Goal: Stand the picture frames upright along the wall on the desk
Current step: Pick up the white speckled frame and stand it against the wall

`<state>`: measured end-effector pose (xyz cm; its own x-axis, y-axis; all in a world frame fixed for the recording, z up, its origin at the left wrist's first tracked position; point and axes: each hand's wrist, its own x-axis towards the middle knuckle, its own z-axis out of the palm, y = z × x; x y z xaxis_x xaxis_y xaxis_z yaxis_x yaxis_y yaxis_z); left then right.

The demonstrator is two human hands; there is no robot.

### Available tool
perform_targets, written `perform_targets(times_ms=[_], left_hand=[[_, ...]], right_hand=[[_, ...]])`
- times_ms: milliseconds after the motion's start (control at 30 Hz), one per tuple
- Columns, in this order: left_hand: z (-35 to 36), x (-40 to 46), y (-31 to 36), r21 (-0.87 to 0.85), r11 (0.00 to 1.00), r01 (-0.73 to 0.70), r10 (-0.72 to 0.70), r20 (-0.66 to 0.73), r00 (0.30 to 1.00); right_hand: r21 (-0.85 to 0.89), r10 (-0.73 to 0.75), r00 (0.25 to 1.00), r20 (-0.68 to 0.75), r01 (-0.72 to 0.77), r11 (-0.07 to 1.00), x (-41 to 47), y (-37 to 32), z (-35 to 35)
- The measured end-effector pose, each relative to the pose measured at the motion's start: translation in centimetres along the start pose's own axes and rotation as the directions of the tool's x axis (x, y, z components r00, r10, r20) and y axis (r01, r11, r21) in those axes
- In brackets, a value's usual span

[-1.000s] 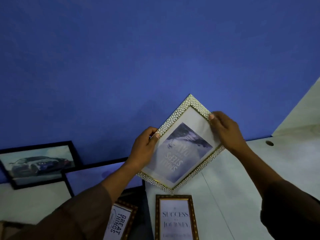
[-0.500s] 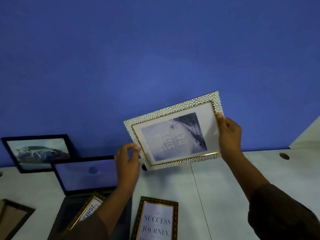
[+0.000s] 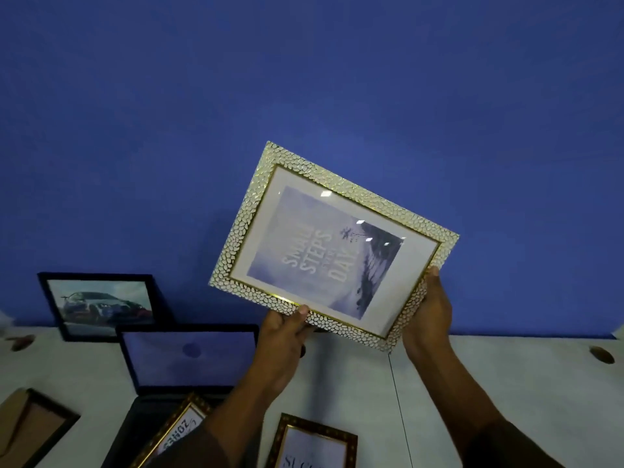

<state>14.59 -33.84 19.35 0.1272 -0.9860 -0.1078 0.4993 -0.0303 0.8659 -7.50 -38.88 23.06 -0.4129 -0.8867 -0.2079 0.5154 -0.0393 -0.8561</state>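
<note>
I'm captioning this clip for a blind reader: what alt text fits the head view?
Two hands, left and right, hold a white-and-gold picture frame tilted in the air before a blue wall. A car photo frame stands by the wall on the desk.

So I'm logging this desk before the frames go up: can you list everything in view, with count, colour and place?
White-and-gold frame: one, "Small Steps" print, held tilted in the air before the wall.
Black car-photo frame: one, upright against the wall, far left.
Laptop: one, dark, open, left of centre.
Gold-edged frame: one, lying on the laptop's base.
Brown frame: one, flat at the bottom edge, centre.
Dark frame: one, brown backing up, bottom left.
Desk: white.
Wall: blue.
Left hand: grips the held frame's lower edge.
Right hand: grips its lower right corner.
</note>
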Motion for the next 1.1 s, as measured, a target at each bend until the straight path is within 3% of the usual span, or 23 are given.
perform_targets(times_ms=[167, 300, 467, 633, 833, 1100], left_hand=[[-1.3, 1.9, 3.5, 0.125, 0.991, -0.054, 0.042, 0.101, 0.994], [-2.7, 3.7, 5.3, 0.195, 0.98, -0.033, 0.011, 0.114, 0.993], [-3.7, 6.2, 5.5, 0.344, 0.938, -0.035, -0.017, 0.147, 0.989], [-4.2, 8.6, 3.7, 0.583, 0.809, -0.073, -0.075, 0.226, 0.971], [-4.7, 12.2, 0.6, 0.738, 0.672, -0.065, -0.126, 0.201, 0.971], [-6.4, 15.5, -3.6, 0.835, 0.544, 0.081, -0.22, 0.049, 0.974]], right_hand=[[0.057, -0.019, 0.999, 0.033, 0.017, 0.998, 3.2, -0.6, -1.0], [-0.237, -0.057, 0.996, 0.074, 0.073, 0.969, 5.0, 0.4, -3.0], [-0.525, -0.104, 0.924, 0.367, 0.298, 0.797, 7.3, 1.8, -5.5], [-0.683, 0.087, 0.817, 0.57, 0.412, 0.603, 9.9, 2.0, -5.1], [-0.732, 0.162, 0.807, 0.568, 0.405, 0.549, 12.9, 5.4, -6.0], [-0.811, 0.249, 0.802, 0.543, 0.423, 0.404, 15.1, 9.7, -7.0]])
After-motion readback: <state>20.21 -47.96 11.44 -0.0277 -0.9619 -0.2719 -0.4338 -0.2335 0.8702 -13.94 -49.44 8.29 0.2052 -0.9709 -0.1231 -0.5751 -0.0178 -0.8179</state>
